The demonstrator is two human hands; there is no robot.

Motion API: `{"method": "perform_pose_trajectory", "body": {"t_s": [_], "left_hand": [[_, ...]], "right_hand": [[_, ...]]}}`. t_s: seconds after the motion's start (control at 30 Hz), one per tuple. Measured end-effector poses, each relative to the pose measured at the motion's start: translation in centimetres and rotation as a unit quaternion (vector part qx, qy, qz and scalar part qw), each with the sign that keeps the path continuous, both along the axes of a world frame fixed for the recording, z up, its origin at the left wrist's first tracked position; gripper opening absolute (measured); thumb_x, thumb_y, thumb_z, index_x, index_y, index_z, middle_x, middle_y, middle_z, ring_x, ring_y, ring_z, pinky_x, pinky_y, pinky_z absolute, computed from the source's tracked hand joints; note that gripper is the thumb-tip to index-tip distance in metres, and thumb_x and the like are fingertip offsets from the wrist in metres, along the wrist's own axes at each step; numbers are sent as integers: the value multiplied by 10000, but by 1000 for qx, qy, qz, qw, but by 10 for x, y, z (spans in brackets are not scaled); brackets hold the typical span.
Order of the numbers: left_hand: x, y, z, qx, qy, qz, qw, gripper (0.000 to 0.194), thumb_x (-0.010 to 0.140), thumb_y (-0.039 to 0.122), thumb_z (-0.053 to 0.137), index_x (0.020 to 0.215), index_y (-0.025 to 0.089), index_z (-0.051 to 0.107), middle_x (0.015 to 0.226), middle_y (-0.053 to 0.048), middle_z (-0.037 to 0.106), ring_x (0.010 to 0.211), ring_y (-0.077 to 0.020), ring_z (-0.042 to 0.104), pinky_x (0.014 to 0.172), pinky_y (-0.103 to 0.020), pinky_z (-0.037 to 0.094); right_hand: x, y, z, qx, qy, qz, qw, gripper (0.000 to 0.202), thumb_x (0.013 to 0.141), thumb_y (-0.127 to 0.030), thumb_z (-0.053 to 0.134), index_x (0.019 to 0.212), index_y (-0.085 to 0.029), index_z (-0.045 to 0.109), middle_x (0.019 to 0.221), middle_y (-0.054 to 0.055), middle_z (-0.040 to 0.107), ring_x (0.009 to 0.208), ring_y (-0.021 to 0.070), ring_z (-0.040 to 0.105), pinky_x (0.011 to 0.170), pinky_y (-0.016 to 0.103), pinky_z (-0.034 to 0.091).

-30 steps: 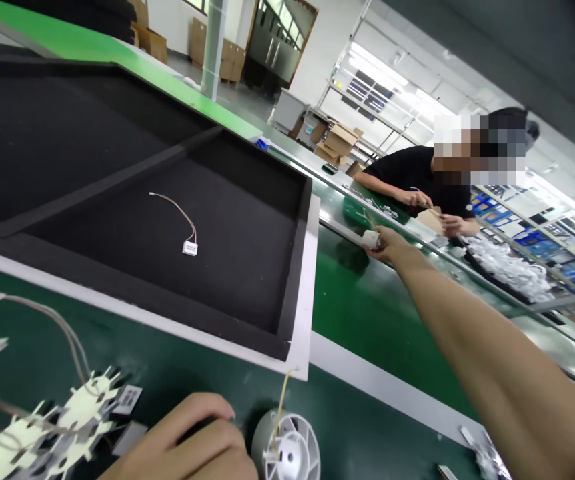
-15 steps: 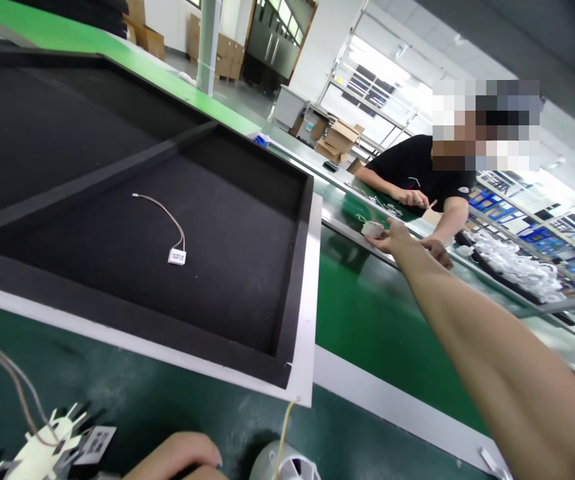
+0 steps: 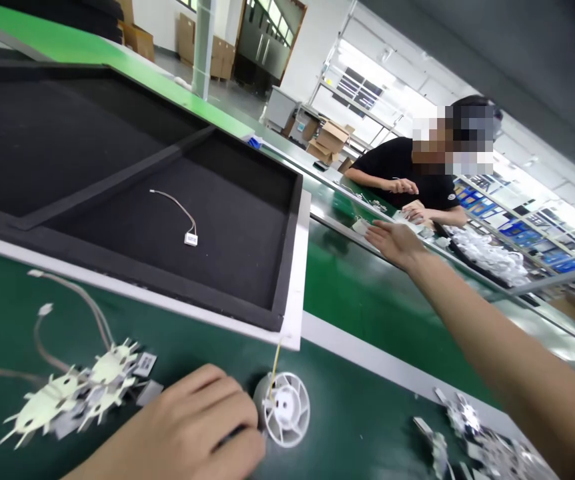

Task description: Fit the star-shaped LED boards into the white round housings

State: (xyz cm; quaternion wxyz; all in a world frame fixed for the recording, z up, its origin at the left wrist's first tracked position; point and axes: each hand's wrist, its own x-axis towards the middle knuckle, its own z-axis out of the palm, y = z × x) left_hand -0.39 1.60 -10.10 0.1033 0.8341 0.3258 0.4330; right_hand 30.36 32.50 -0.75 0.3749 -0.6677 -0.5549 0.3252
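Observation:
My right hand [image 3: 395, 244] reaches out over the rail at the far side, fingers spread and apart from a small pale piece [image 3: 360, 226] just beyond the fingertips. My left hand [image 3: 207, 427] rests low on the green bench, back up, its fingers curled beside a round white fan-like part [image 3: 285, 408] with a yellow wire; whatever lies under the fingers is hidden. Left of it lie pale spiked discs [image 3: 112, 367] with wires and white connectors. A small white labelled block [image 3: 191, 239] with a thin cable sits in the black tray [image 3: 287, 267].
Across the line a person in a black shirt [image 3: 392, 157] works with both hands at small parts. Several metallic pieces [image 3: 497, 447] lie at the lower right. White parts [image 3: 487, 257] are heaped at the right, before shelves with blue bins [image 3: 527, 233].
My right hand has opened and let go of the pale piece. My left hand has come further into view beside the white fan-like part. The view has shifted, showing more of the bench.

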Motion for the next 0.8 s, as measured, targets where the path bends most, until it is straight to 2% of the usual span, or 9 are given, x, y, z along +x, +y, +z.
{"method": "perform_pose_trajectory", "body": {"t_s": [0.1,0.2,0.23,0.3,0.37,0.43,0.53,0.67,0.8], "left_hand": [[-3,-3,9,-76,17,-25,997,267,995,189,397,807,217,584,782,-13,614,676,-200,513,621,-337,362],[-8,-5,20,-144,61,-22,987,153,995,196,455,951,239,595,858,-5,611,720,-215,524,645,-337,365],[-9,-6,23,-147,73,-21,986,133,1000,207,462,978,243,589,868,-6,602,727,-222,525,648,-339,370],[-10,-8,27,-135,89,-20,987,117,1004,219,471,1035,247,580,925,-17,593,771,-237,539,671,-352,397],[-9,-9,27,-117,106,-7,987,168,999,216,485,1141,255,566,1057,-43,589,857,-260,561,722,-384,436],[-7,-10,25,-100,129,15,987,295,992,224,504,1284,259,517,1164,-75,568,924,-285,570,758,-418,463],[-6,-8,22,-84,163,36,983,404,999,256,500,1400,246,449,1081,-80,578,865,-284,580,714,-414,473],[-8,-3,23,-19,177,53,983,279,1021,275,441,1265,212,562,917,-50,566,745,-256,557,656,-386,430],[-10,-1,28,51,162,56,984,220,1031,212,421,1099,185,629,857,-36,556,713,-228,524,657,-364,388]], "right_hand": [[-13,-68,19,7,-32,96,995,147,938,-175,608,1051,-182,701,1114,83,713,1024,204,685,921,369,576],[-29,-154,37,-3,-116,232,966,164,872,-185,691,1017,-215,761,1120,60,742,1089,256,665,1057,447,491],[-34,-183,41,9,-230,342,911,231,939,-234,607,1132,-238,734,1197,62,724,1123,272,657,1051,490,487],[-43,-237,43,43,-385,447,806,324,995,-213,461,1241,-206,671,1215,104,712,1075,299,682,933,520,546],[-48,-280,39,51,-437,471,764,350,1002,-168,414,1267,-192,640,1187,105,716,1014,281,701,863,485,582],[-49,-311,30,49,-444,472,760,337,1003,-169,432,1273,-209,628,1230,87,705,1047,272,697,866,459,594],[-48,-340,13,61,-440,448,776,319,986,-174,488,1266,-222,631,1289,75,687,1099,283,687,890,455,598],[-52,-358,-4,92,-404,411,812,274,1001,-223,519,1251,-237,630,1280,59,697,1075,257,697,890,415,604],[-61,-362,-17,135,-362,369,845,253,1018,-227,492,1236,-226,621,1233,65,708,1046,232,694,874,383,599]]}}
